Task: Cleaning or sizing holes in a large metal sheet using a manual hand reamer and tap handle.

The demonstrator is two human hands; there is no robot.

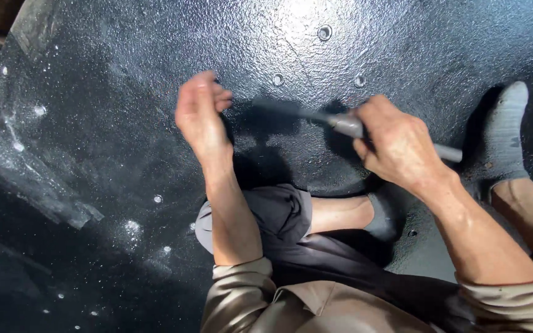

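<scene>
My right hand point(396, 145) grips a grey-handled tool point(347, 125), a hammer or chisel-like bar, blurred by motion, with its dark head pointing left over the black textured surface point(124, 123). The handle's end sticks out past my wrist on the right. My left hand point(200, 111) rests edge-on against the surface just left of the tool's head, fingers curled together; whether it holds something small I cannot tell. Three round holes point(277, 79) sit just above the tool's head.
I sit on the black panel with my legs folded, one grey-socked foot point(508, 132) at the right and the other foot point(382, 217) under my right arm. Small holes dot the panel at lower left. A glossy patch point(38, 185) lies at left.
</scene>
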